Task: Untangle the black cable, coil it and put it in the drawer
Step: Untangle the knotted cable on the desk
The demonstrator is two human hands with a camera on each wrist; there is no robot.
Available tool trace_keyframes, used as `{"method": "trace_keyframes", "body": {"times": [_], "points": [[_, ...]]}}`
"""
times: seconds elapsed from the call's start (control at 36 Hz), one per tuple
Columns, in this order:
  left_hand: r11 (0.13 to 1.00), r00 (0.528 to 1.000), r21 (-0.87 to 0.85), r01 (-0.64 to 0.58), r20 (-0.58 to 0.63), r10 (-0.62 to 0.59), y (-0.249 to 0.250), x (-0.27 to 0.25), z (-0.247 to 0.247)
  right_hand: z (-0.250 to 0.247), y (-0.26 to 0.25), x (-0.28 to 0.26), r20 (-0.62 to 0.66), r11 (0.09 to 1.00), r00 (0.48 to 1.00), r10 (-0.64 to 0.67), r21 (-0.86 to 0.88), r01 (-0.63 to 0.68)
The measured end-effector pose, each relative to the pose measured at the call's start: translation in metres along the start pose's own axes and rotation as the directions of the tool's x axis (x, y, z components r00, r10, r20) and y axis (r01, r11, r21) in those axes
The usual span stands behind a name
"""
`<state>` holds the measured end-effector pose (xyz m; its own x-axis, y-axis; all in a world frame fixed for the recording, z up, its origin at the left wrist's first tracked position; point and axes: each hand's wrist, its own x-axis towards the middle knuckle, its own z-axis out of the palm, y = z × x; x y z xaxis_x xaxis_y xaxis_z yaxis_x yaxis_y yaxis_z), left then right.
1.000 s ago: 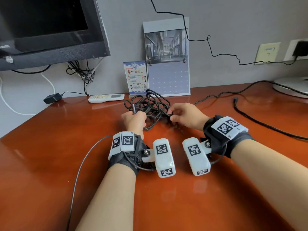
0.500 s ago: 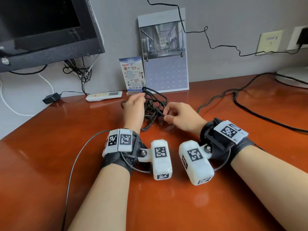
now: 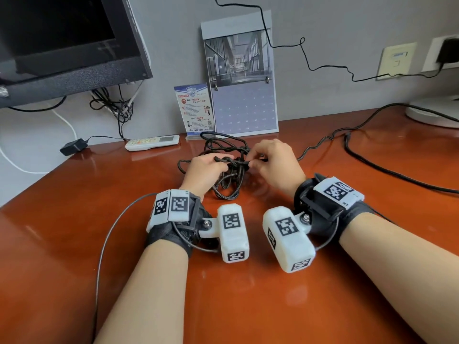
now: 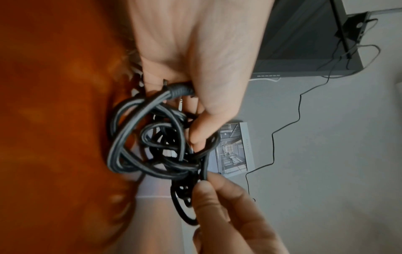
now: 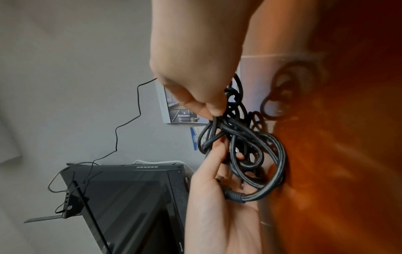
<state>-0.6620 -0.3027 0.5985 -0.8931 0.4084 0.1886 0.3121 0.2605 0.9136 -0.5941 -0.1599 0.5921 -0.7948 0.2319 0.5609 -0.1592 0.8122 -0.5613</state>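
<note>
A tangled black cable [image 3: 228, 167] lies in a knot of loops on the red-brown desk [image 3: 74, 219], in front of the calendar. My left hand [image 3: 206, 170] grips the cable's plug end [image 4: 180, 90] in its palm, with fingers curled into the loops [image 4: 152, 137]. My right hand [image 3: 273, 162] pinches a strand [image 5: 217, 118] at the knot's right side between thumb and fingertips. In the right wrist view the tangle [image 5: 245, 146] hangs between both hands just above the desk. No drawer is in view.
A standing calendar [image 3: 241, 78] and a small card [image 3: 196, 110] lean on the wall behind the knot. A white remote [image 3: 151, 142] lies back left under the monitor [image 3: 64, 43]. Other black cables [image 3: 372, 165] cross the desk at right.
My left hand has pulled back from the far side of the knot and closed on it. My right hand has lifted a little and pinches a strand higher up.
</note>
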Motion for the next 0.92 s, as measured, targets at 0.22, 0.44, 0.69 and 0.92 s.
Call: {"method": "trace_keyframes", "body": {"times": [0.22, 0.44, 0.69, 0.92], "points": [[0.998, 0.999, -0.043, 0.038, 0.028, -0.037, 0.003, 0.001, 0.007, 0.004, 0.004, 0.002, -0.009, 0.995, 1.000, -0.008, 0.101, 0.009], [0.991, 0.998, -0.132, 0.015, 0.066, -0.006, 0.019, -0.010, 0.026, 0.004, -0.012, 0.002, 0.065, 0.997, 0.995, -0.080, 0.021, 0.078], [0.977, 0.988, 0.144, -0.157, 0.027, 0.155, 0.026, -0.011, 0.018, -0.002, -0.003, -0.002, -0.012, 0.994, 1.000, -0.028, 0.109, 0.029], [0.676, 0.909, 0.608, -0.416, 0.308, 0.281, 0.050, -0.004, 0.003, -0.016, -0.007, -0.005, 0.084, 0.999, 0.996, 0.040, 0.012, -0.041]]}}
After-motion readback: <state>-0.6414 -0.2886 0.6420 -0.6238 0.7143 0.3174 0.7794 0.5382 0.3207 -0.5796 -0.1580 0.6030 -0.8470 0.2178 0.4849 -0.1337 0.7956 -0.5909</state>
